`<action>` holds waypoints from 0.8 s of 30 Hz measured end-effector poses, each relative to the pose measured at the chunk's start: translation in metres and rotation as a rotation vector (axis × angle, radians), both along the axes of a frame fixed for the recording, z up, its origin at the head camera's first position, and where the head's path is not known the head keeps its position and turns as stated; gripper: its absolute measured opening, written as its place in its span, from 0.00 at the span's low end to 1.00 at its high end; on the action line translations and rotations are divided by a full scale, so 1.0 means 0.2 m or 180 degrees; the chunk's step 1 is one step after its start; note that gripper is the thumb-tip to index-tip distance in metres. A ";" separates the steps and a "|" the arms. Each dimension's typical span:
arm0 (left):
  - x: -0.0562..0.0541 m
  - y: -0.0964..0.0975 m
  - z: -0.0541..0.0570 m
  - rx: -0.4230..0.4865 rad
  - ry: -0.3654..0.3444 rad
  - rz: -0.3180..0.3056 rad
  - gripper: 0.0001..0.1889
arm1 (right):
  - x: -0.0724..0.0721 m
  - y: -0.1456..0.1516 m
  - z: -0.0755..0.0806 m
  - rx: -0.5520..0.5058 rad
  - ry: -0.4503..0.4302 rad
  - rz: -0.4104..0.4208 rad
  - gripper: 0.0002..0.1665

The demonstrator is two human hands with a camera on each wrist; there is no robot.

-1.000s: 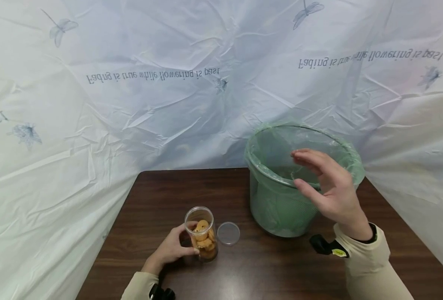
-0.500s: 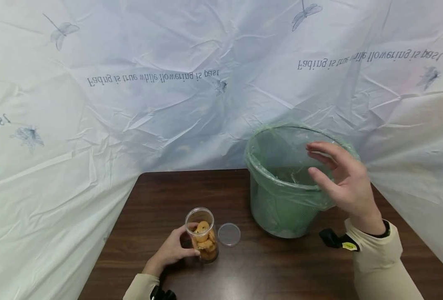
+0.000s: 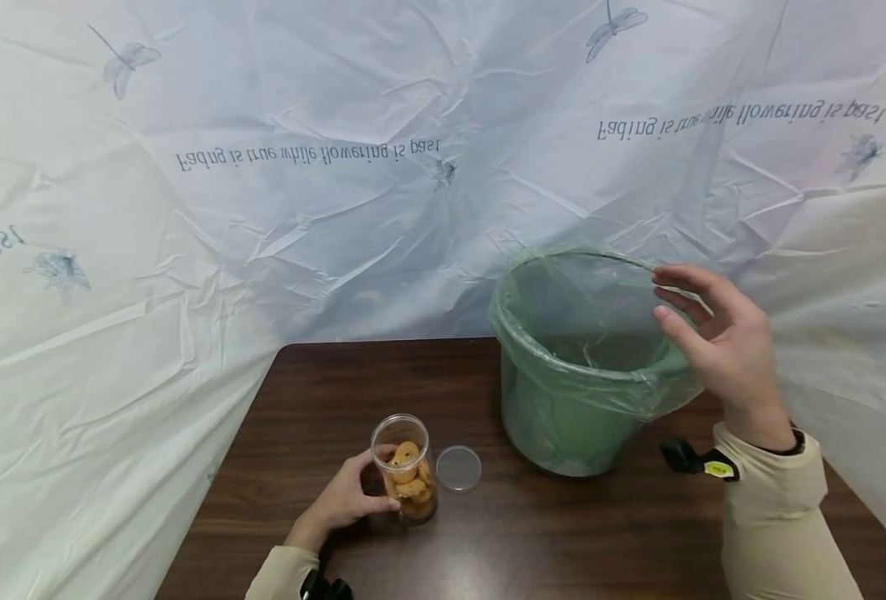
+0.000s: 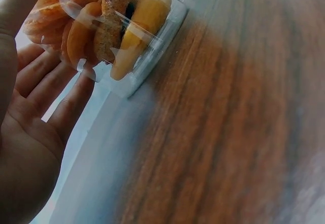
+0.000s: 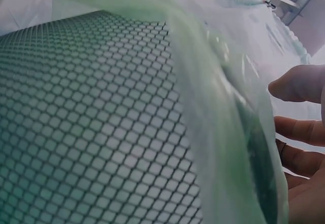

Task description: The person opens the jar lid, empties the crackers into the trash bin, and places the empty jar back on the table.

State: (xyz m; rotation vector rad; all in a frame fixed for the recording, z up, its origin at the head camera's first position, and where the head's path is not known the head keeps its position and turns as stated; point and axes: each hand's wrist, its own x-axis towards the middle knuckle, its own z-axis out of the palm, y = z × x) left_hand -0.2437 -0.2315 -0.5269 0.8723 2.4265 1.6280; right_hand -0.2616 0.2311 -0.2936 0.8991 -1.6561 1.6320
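My left hand (image 3: 352, 493) grips a clear plastic jar (image 3: 414, 510) that stands upright and lidless on the table, thumb on the near side and fingers behind. Round cookies (image 4: 124, 28) show through the jar's wall, filling its lower part. Beside the jar, on its right, lies a flat clear lid (image 3: 458, 468). Up at the right side of a mesh wastebasket (image 5: 101, 107), my right hand (image 3: 728, 337) hovers over the rim with fingers loosely bent and nothing between them. A green plastic bag (image 3: 540, 354) lines the basket and folds over its rim.
The dark wood table (image 3: 330, 383) carries everything. Behind it and along both sides hangs a pale printed plastic sheet (image 3: 300, 217). Near the bottom of the basket, something thin and light-coloured (image 3: 591, 352) shows.
My right hand has moved from over the basket's opening to the right and slightly up, to its right rim. My left hand and the jar have stayed in place.
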 end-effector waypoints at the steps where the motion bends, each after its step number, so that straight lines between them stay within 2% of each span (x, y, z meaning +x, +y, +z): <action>1: 0.01 0.00 0.02 -0.0004 -0.0005 -0.0013 0.36 | 0.00 0.01 0.00 -0.0025 -0.0023 -0.0013 0.26; 6: 0.05 0.03 0.13 0.0019 -0.0100 -0.0045 0.34 | 0.00 0.04 0.00 -0.0128 -0.0105 -0.0045 0.25; 8: 0.05 0.03 0.14 0.0013 -0.0105 -0.0043 0.34 | 0.00 0.04 0.00 -0.0125 -0.0099 -0.0038 0.25; 11: 0.04 0.02 0.12 0.0036 -0.0068 -0.0048 0.34 | -0.01 0.05 -0.01 -0.0114 -0.0084 -0.0022 0.24; 15: 0.01 0.00 0.04 0.0044 0.0023 -0.0051 0.35 | -0.02 0.06 -0.01 -0.0132 -0.0104 -0.0073 0.24; 18: -0.01 -0.01 -0.01 0.0036 0.0009 -0.0036 0.37 | -0.02 0.07 -0.02 -0.0162 -0.0136 -0.0137 0.24; 24: -0.01 -0.01 -0.03 0.0131 -0.0084 -0.0057 0.37 | -0.03 0.09 -0.04 -0.0189 -0.0196 -0.0200 0.24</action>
